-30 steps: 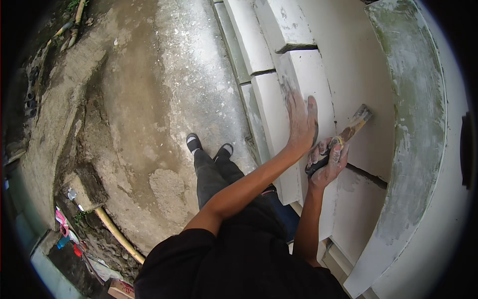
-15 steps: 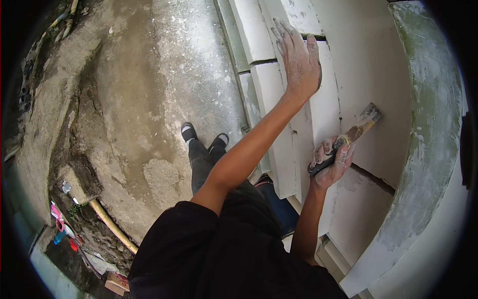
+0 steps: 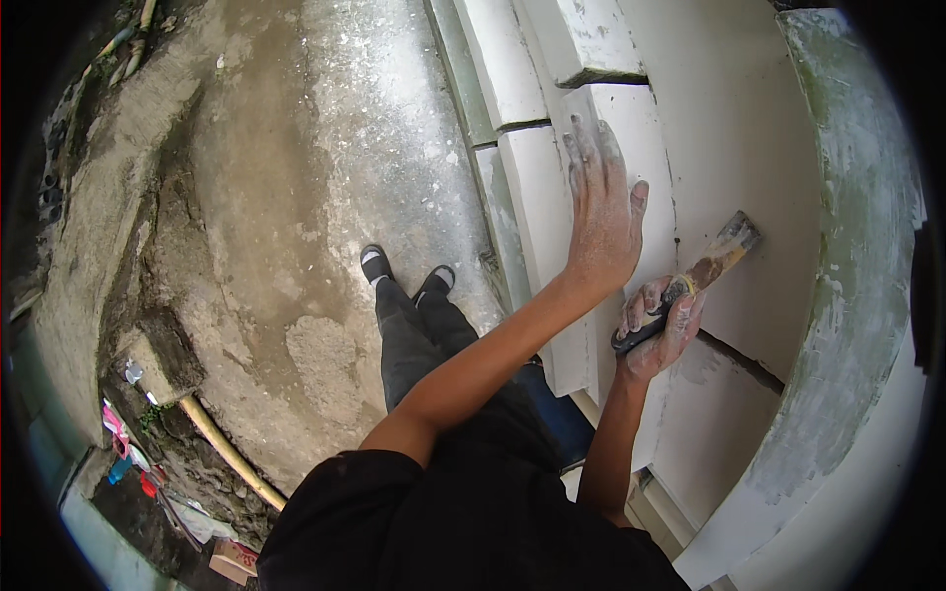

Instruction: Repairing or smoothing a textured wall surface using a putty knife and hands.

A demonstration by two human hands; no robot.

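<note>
My left hand [image 3: 603, 219] lies with fingers stretched out against a white block of the stepped wall trim [image 3: 641, 133], its skin dusted with white powder. Lower and to the right, my right hand [image 3: 672, 333] is wrapped round the dark handle of a putty knife [image 3: 724, 252]. The knife's blade, stained and crusted, points up and to the right, in front of the flat white wall panel [image 3: 734, 148]. White residue coats the right fingers. Whether the blade touches the panel, I cannot tell.
Dark joints part the trim blocks; one gap [image 3: 739, 361] runs below the knife. A curved grey-green patched band [image 3: 838, 295] borders the right. Rough concrete ground [image 3: 266, 197] lies left, with a yellowish pipe [image 3: 232, 451] and scattered litter [image 3: 116, 428]. My feet [image 3: 404, 271] stand near the trim.
My left hand has slid down along the trim, toward my body and closer to the right hand. The right hand and the putty knife have barely shifted.
</note>
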